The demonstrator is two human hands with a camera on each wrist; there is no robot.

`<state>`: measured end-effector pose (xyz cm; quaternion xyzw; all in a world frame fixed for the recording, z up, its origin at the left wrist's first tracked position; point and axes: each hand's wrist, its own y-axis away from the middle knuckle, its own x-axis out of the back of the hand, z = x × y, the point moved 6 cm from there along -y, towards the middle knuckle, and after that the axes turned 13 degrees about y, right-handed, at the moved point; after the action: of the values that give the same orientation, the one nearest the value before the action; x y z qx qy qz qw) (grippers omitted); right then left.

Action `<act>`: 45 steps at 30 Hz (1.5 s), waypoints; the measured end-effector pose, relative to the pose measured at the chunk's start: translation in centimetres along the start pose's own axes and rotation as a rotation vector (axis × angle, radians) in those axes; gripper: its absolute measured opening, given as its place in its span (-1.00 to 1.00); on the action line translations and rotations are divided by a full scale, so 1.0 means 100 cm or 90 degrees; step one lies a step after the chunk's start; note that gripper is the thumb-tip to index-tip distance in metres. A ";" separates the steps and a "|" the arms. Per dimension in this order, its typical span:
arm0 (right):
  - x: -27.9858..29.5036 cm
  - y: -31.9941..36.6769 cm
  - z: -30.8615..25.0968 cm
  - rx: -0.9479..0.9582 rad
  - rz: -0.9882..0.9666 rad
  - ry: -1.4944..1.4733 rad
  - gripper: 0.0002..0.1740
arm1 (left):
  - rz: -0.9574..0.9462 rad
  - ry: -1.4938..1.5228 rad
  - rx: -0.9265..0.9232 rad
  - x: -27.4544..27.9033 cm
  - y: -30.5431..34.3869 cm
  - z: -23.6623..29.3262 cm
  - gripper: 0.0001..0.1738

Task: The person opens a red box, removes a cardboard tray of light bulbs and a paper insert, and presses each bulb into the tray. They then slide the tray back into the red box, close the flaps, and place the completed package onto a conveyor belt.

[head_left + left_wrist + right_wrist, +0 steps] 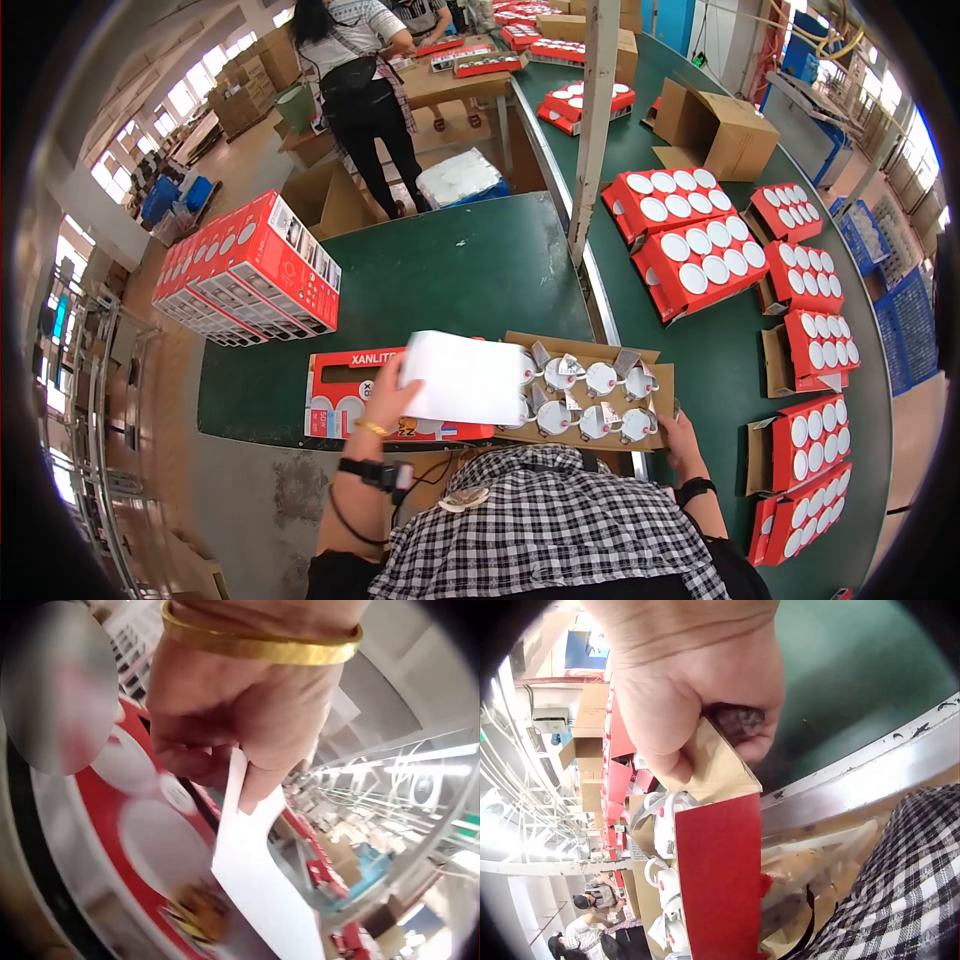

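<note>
My left hand point(388, 397) pinches white paper point(465, 378) between thumb and fingers; in the left wrist view the paper point(259, 889) hangs down from the fingertips. The paper overlaps the left end of an opened cardboard box point(664, 384), which holds two rows of round white light fittings point(600, 378) with small tags. At the box's right end, my right hand point(682, 447) grips a brown end flap point(714, 761) with the thumb inside; the box's red side wall point(720, 874) shows below. Under the left hand lies a red XANLITE box point(330, 362) with printed lamp pictures.
Several red boxes point(285, 265) stand in a row at the left of the green table point(450, 260). More red boxes with white discs point(700, 255) lie on the green conveyor to the right. A metal post point(594, 130) rises at its edge. Another person point(365, 110) stands ahead.
</note>
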<state>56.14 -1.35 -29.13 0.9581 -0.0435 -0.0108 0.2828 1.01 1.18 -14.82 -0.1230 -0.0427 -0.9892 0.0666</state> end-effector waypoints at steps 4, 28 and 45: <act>0.003 -0.002 0.005 -0.006 -0.019 -0.015 -0.53 | 0.130 -0.240 0.111 0.132 0.049 -0.050 -0.20; 0.034 0.008 -0.033 0.058 0.070 0.003 -0.61 | -0.092 -0.569 -0.313 -0.180 -0.043 0.020 -0.72; -0.178 0.063 -0.155 0.174 -0.092 0.087 -0.64 | 0.189 -0.357 -0.343 0.099 0.035 0.112 -0.87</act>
<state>38.58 3.35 -12.73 0.9868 0.0441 0.0400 0.1503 -5.33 -2.33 -1.36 -0.4053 0.2194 -0.8730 0.1595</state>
